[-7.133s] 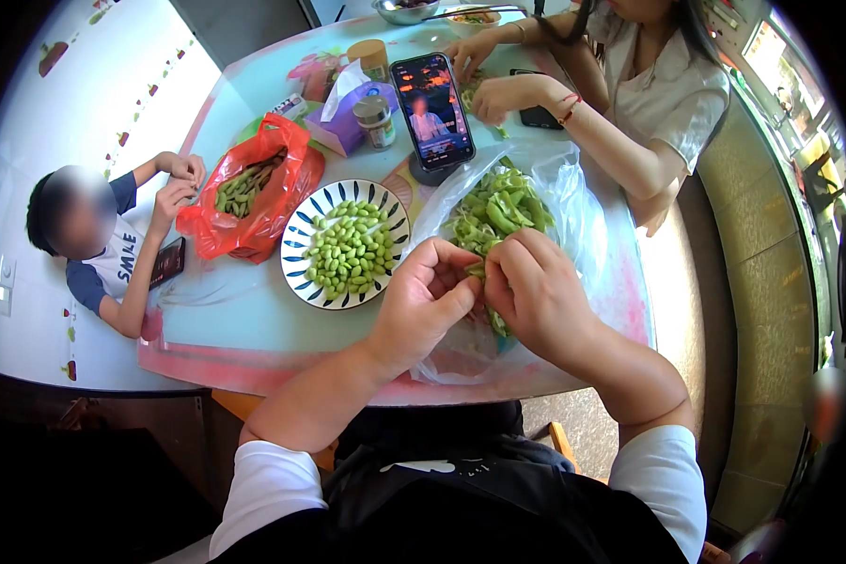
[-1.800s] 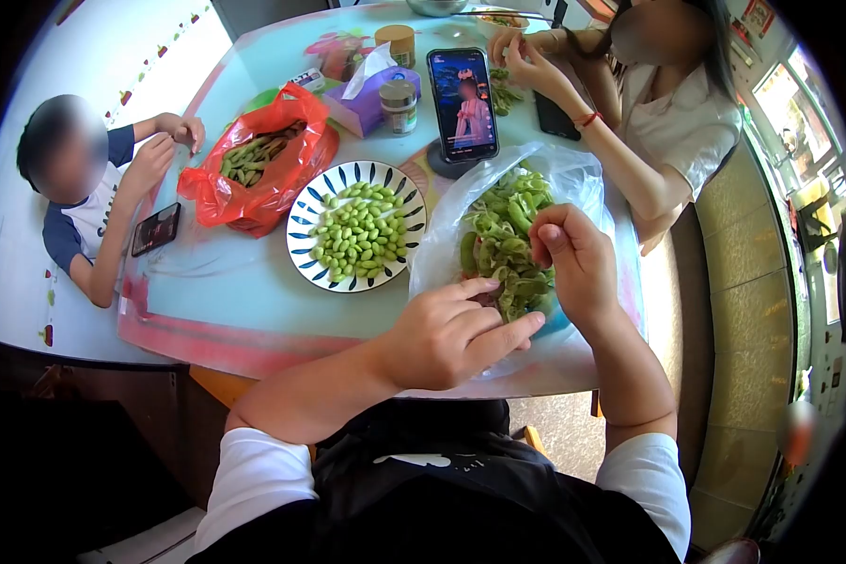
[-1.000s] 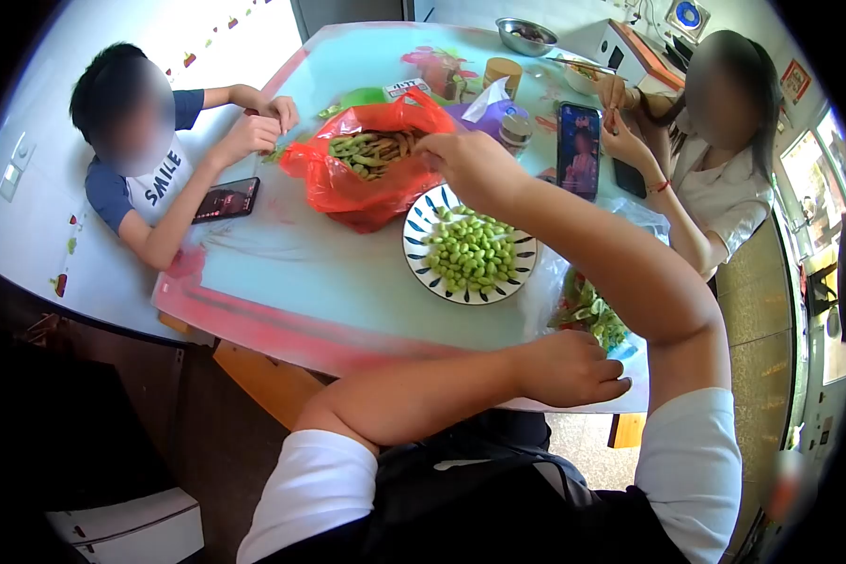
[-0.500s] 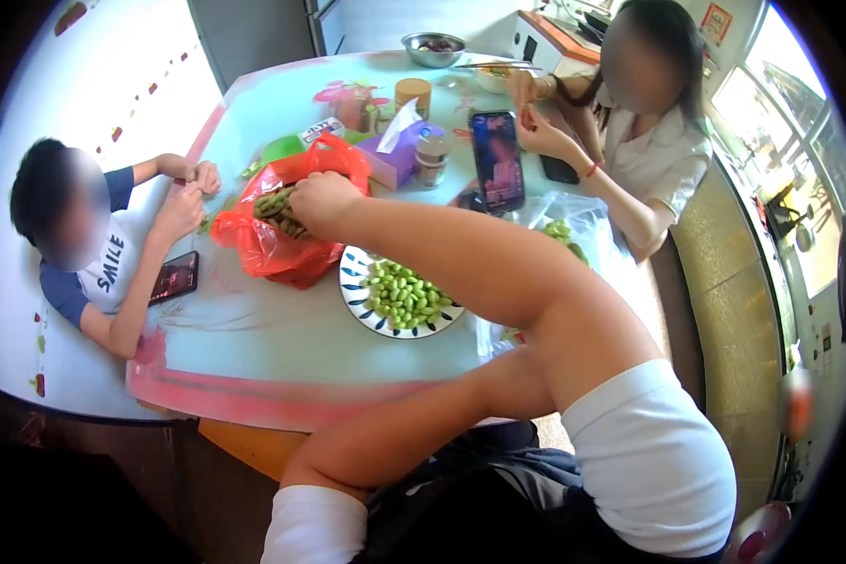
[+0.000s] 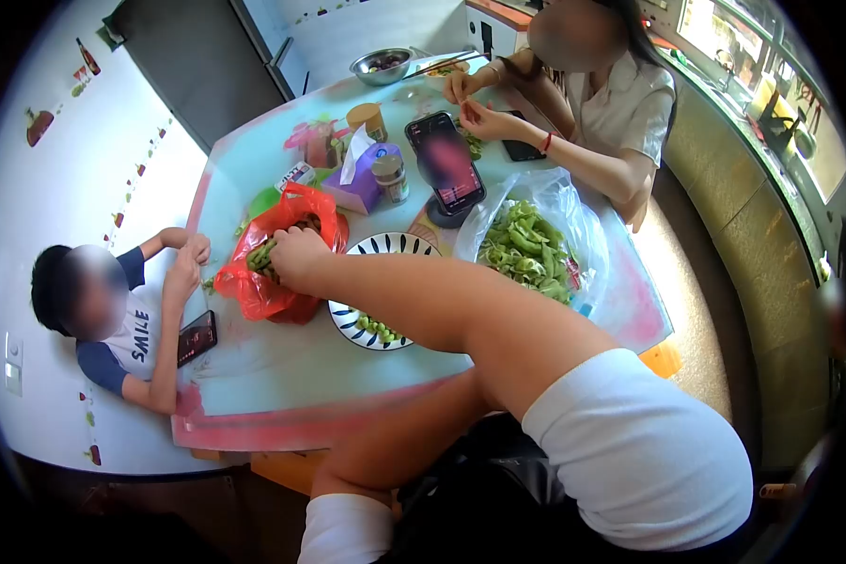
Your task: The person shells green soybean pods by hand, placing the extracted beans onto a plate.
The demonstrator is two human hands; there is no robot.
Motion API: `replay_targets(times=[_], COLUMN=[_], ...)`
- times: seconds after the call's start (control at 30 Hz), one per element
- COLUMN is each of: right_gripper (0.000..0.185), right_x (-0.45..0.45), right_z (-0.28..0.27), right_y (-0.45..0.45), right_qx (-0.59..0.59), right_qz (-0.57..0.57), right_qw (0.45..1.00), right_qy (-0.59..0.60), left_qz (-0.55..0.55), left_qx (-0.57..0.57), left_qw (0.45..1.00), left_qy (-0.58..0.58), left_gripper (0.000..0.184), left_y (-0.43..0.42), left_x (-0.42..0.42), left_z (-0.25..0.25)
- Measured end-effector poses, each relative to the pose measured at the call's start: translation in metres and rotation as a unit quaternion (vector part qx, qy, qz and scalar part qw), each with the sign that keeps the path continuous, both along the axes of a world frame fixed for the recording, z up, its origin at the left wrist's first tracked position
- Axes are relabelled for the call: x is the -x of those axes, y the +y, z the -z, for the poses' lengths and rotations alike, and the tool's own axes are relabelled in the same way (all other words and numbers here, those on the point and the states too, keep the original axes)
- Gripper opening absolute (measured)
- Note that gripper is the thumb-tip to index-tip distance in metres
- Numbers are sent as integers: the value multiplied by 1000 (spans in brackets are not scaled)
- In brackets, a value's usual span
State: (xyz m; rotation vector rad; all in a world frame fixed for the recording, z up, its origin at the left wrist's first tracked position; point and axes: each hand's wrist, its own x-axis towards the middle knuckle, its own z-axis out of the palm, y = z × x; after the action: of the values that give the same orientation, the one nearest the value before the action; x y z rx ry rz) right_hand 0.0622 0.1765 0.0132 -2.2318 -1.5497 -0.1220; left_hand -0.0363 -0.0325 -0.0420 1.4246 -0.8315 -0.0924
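Note:
My right hand (image 5: 301, 260) reaches across the table into a red plastic bag (image 5: 271, 299). Its fingers are bent and closed on green edamame pods (image 5: 261, 259) at the bag's mouth; the fingertips are partly hidden. Beneath my right forearm is a white plate (image 5: 355, 329) with a dark-patterned rim, holding shelled green beans (image 5: 378, 328). My left forearm (image 5: 412, 428) passes under the right arm, which hides my left hand. To the right lies a clear plastic bag (image 5: 587, 226) with green pods and empty-looking hulls (image 5: 526, 246).
A phone (image 5: 446, 164) stands on a holder behind the plate. Near it are a purple tissue box (image 5: 352, 195), a glass jar (image 5: 391, 179) and a metal bowl (image 5: 382, 66). Two people sit at the table, one left beside a phone (image 5: 197, 336), one at the far right.
The view has shifted and tilted, bringing more of the clear bag into sight. My right hand stays at the red bag, its fingers still among the pods.

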Motion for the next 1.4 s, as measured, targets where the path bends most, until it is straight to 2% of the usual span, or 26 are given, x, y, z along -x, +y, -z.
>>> replay_targets(times=[0.1,0.13,0.17,0.2,0.23,0.3,0.37,0.43,0.47,0.5,0.57,0.7,0.73,0.77,0.8,1.03,1.13,1.23,1.33,1.4], right_gripper=[24,25,26,26,27,26,19,18,18,18,20,22,19,18,16,18,19,13,5,6], right_x=[1,3,7,11,9,-9,-16,-19,-22,-23,-19,-8,-10,-11,-9,-5,-5,-3,1,4], right_z=[-14,-19,-37,-63,-74,-65,-65,-66,-64,-62,-55,-36,-30,-27,-27,-20,-17,-14,-17,-21], right_y=[-10,-14,-32,-65,-95,-152,-216,-270,-293,-312,-340,-364,-366,-367,-369,-375,-376,-375,-374,-373], right_qx=[-86,-112,-80,-45,-9,-81,-124,-163,-173,-181,-210,-165,-171,-173,-177,-227,-219,-215,-180,-166], right_qz=[-33,-48,-51,-56,-61,-122,-62,8,42,75,84,53,25,11,-1,-46,-37,-21,9,33], right_qw=[995,992,994,990,979,973,983,962,953,942,932,948,967,967,967,966,971,971,950,909], right_qy=[-26,-31,47,123,196,176,121,220,246,274,282,265,190,186,184,119,92,99,255,381], left_qz=[-54,-102,-191,-199,-211,-235,-314,-376,-341,-322,-311,-331,-336,-339,-335,-335,-346,-355,-342,-322], left_qx=[-45,-125,-254,-261,-259,-250,-159,-67,7,148,217,204,179,153,172,136,102,82,99,116], left_qw=[994,966,857,839,856,885,913,923,934,919,895,904,910,915,917,926,930,930,931,935], left_qy=[-82,-202,-406,-433,-394,-315,-206,-51,106,172,235,175,165,156,128,111,64,52,74,94], left_gripper=[38,38,34,30,27,23,22,22,23,29,33,29,27,26,18,15,14,14,13,12], left_y=[3,5,9,12,15,16,11,3,3,-1,7,8,9,11,10,0,4,4,5,7], left_x=[-1,-3,-7,-7,-7,-8,-8,-5,-5,-10,-8,-14,-13,-13,-15,-13,-14,-14,-13,-13], left_z=[-2,-2,-8,-33,-32,-29,-31,-35,-27,-21,-40,-48,-45,-43,-43,-48,-43,-42,-44,-43])
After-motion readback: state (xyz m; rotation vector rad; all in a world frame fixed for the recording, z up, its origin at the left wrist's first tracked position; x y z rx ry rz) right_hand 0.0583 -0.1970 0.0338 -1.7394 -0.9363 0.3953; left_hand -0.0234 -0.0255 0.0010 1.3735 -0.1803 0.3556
